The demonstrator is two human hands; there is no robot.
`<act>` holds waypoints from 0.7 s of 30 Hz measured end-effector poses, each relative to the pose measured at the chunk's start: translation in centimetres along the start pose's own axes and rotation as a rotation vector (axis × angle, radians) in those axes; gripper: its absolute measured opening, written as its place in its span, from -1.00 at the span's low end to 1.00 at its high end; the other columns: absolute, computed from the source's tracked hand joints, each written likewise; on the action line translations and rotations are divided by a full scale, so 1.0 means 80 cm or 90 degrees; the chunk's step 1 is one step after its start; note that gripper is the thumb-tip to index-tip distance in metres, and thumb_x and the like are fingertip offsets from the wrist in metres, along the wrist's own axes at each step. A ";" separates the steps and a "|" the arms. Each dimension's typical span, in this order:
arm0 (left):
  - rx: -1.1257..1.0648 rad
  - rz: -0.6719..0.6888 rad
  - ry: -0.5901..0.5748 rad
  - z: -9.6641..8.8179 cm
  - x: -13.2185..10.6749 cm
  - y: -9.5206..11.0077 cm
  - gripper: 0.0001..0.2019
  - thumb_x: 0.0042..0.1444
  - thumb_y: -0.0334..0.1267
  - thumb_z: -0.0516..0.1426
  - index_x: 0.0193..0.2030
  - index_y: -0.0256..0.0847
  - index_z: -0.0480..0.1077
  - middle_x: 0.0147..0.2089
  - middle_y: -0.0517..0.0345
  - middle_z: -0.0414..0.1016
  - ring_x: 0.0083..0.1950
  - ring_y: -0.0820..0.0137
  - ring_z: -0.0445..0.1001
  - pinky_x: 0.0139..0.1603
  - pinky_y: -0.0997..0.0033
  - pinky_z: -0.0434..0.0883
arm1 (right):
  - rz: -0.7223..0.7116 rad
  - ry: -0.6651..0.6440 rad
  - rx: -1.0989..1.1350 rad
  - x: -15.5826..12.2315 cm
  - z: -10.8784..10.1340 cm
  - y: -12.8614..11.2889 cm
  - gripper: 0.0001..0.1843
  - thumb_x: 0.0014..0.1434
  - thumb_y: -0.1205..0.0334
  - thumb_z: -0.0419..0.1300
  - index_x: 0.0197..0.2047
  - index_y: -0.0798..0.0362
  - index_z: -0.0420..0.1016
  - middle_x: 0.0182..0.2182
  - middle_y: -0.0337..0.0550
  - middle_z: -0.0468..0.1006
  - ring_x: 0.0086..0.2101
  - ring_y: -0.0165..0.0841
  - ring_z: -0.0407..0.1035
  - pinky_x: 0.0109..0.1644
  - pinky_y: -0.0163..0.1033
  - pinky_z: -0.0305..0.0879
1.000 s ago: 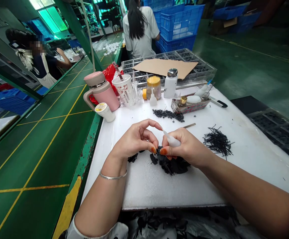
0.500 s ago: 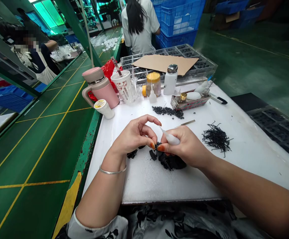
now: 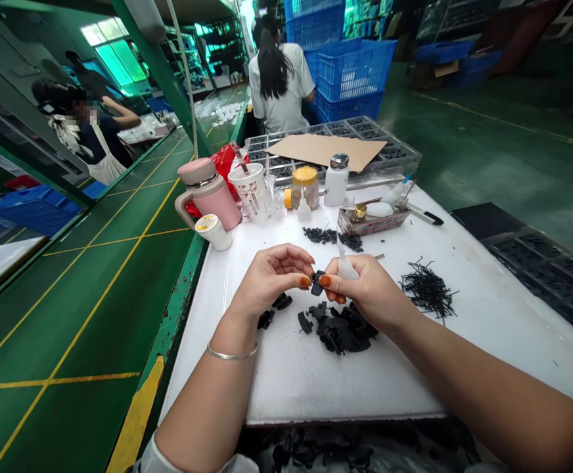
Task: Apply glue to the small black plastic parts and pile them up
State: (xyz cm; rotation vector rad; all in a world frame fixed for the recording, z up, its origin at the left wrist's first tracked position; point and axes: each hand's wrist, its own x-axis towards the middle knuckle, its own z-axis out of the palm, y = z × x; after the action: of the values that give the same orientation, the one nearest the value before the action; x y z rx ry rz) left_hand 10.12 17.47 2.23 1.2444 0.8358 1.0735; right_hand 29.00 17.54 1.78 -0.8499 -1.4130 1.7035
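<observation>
A small black plastic part (image 3: pixel 317 284) is pinched between the fingertips of both hands, above the white tabletop (image 3: pixel 276 387). My left hand (image 3: pixel 275 274) grips its left side with thumb and fingers. My right hand (image 3: pixel 372 289) holds the other side and also keeps a white squeeze bottle (image 3: pixel 347 268) against its palm, the thin nozzle pointing up. Just below the hands lies a pile of black plastic parts (image 3: pixel 343 332). A few more black pieces (image 3: pixel 281 301) rest under my left hand. To the right sits a heap of thin black pins (image 3: pixel 428 288).
Small black rings (image 3: pixel 326 236) are spread behind the hands, near a small box (image 3: pixel 372 222) of bottles. A pink mug (image 3: pixel 215 200), a paper cup (image 3: pixel 251 190) and a white pump bottle (image 3: pixel 336 180) stand farther back. A green conveyor (image 3: pixel 94 309) runs along the left. Co-workers are beyond.
Both hands have lifted away from the pile, with the black part now showing between them. The squeeze bottle has swung from leaning left to nearly upright. The camera view has shifted slightly.
</observation>
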 end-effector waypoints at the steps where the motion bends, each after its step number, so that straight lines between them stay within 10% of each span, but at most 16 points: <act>1: 0.010 0.008 0.020 0.003 -0.001 0.000 -0.81 -0.13 -0.41 0.33 -0.31 -0.30 0.50 -0.42 0.14 0.56 -0.44 0.48 0.51 -0.38 0.53 0.47 | -0.014 0.012 -0.004 0.000 -0.001 -0.001 -0.67 -0.01 0.06 0.37 -0.51 0.14 0.44 -0.63 -0.26 0.42 -0.58 -0.50 0.22 -0.49 -0.37 0.12; 13: 0.182 0.108 0.155 0.019 -0.009 -0.002 -0.93 -0.02 -0.34 0.29 -0.34 -0.21 0.59 -0.39 0.11 0.60 -0.40 0.44 0.51 -0.38 0.49 0.46 | -0.053 0.054 -0.003 0.002 -0.003 -0.001 -0.71 0.00 0.09 0.37 -0.51 0.13 0.46 -0.62 -0.26 0.43 -0.58 -0.50 0.23 -0.47 -0.36 0.17; 21: 0.409 0.357 0.136 0.020 -0.014 0.000 -0.92 0.06 -0.42 0.23 -0.30 -0.23 0.55 -0.34 0.08 0.60 -0.33 0.41 0.54 -0.31 0.42 0.50 | -0.069 0.057 -0.001 -0.001 -0.004 0.001 -0.72 0.01 0.11 0.36 -0.52 0.12 0.46 -0.63 -0.26 0.42 -0.58 -0.49 0.22 -0.48 -0.36 0.16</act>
State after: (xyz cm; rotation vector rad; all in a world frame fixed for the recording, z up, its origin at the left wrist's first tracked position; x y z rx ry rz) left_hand 11.31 15.92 2.44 2.0074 1.0750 1.4606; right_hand 29.27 17.63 1.64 -0.8258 -1.3748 1.5649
